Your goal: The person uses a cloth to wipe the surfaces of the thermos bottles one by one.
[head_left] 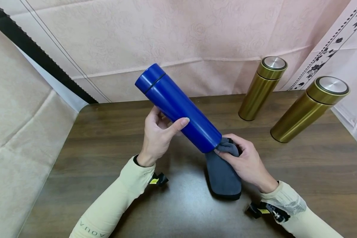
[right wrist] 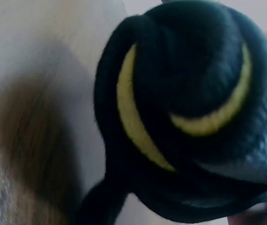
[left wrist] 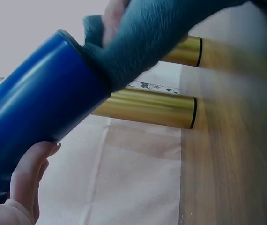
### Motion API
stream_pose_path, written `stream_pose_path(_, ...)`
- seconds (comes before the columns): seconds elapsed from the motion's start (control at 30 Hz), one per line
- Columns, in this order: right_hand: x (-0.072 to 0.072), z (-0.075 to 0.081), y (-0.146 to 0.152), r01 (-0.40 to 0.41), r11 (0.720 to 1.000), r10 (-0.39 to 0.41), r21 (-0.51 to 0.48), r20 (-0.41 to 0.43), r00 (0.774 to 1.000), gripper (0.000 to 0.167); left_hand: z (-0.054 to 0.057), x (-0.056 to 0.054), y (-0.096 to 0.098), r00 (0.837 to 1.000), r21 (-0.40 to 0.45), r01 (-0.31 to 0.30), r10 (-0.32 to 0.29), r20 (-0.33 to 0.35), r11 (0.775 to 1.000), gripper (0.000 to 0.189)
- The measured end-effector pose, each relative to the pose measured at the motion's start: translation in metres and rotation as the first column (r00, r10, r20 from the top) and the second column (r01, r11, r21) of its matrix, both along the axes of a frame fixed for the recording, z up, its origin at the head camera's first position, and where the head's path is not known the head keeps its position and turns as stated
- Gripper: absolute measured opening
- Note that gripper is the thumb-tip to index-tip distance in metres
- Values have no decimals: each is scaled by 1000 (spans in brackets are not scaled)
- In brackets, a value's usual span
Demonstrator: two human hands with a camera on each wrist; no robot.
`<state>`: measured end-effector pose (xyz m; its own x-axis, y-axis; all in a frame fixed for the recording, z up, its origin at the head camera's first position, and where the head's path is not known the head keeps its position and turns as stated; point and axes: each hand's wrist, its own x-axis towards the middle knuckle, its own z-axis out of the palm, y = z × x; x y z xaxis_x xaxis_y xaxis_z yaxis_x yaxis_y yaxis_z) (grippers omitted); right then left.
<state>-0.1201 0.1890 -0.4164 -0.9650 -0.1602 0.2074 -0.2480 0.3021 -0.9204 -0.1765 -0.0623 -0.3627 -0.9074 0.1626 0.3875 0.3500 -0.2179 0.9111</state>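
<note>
A blue vacuum flask (head_left: 181, 109) is held tilted above the table, its lidded end up to the left and its base down to the right. My left hand (head_left: 156, 137) grips it round the middle, thumb across the front. At the base, my right hand (head_left: 247, 160) holds a bunched grey cloth (head_left: 224, 177) against the flask, and the rest of the cloth hangs below. In the left wrist view the cloth (left wrist: 143, 42) presses on the flask's base end. Dark folds with yellow stripes on the cloth (right wrist: 185, 61) fill much of the right wrist view.
Two gold flasks with silver-topped lids stand upright at the right: one farther back (head_left: 260, 89), the other nearer the right edge (head_left: 309, 109). Behind the brown wooden table (head_left: 107, 138) hangs a pale pink patterned cloth backdrop (head_left: 166, 36).
</note>
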Motion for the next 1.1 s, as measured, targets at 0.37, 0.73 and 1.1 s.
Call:
stream_pose_path(0.37,2,5,2,-54,998,52,-41,-50,997,27,-1,-6,-4,1000,-65,-15,15,-11,998,74)
stream_pose_path(0.73,-4,7,8,70,996,-71,-46,-6,997,27,-1,-6,-4,1000,-85,17,-15,24,996,62)
stream_pose_path(1.1,-6,-1,10,19,998,-25,62,96,995,24,-8,-2,6,998,-54,50,-51,-20,997,74)
